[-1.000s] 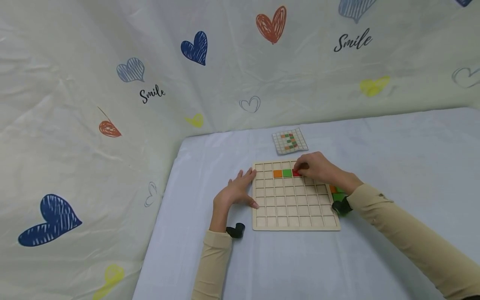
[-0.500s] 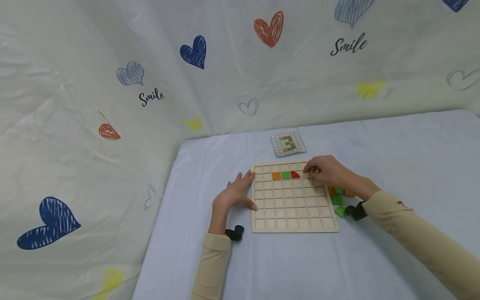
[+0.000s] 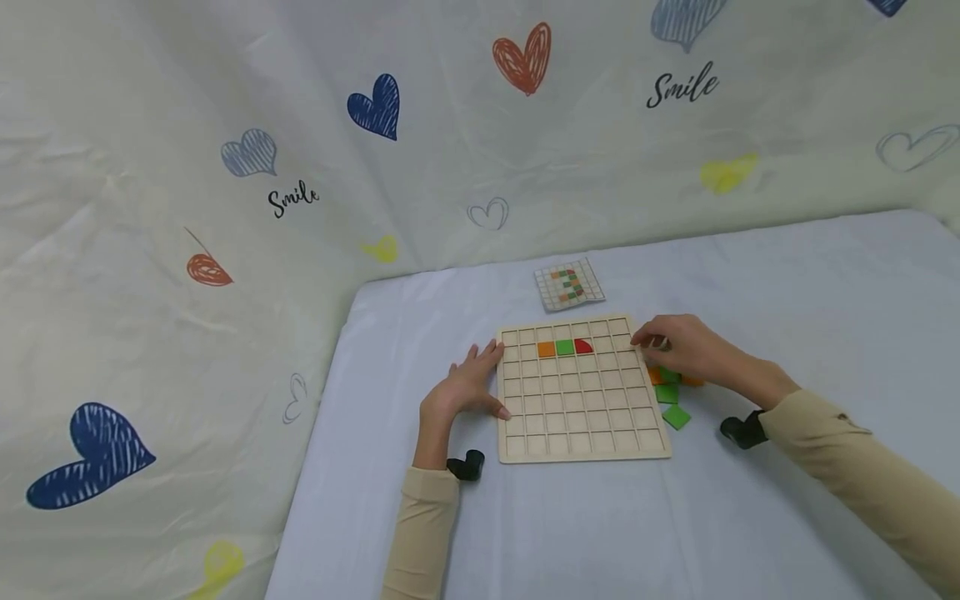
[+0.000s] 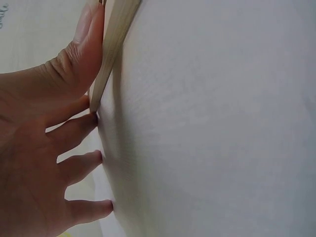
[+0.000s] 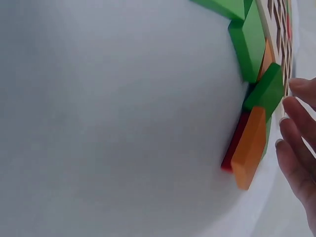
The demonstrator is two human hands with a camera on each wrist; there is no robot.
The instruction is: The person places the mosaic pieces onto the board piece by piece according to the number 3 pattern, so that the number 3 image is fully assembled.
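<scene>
Steadying the grid board (image 3: 585,423) along its left edge, it seems, the left hand (image 3: 461,390) spreads its fingers; the right hand (image 3: 686,345), fingers loosely bent and apparently holding nothing, hovers by loose tiles (image 3: 667,393) handily placed on the worktop (image 3: 570,533).

Had loads of room over tablecloth (image 3: 577,533) at 6 o'clock from board (image 3: 585,404), but got blocked at 9 by left hand (image 3: 467,386), 2 by right hand (image 3: 686,346), 3 by tiles (image 3: 666,393).
</scene>
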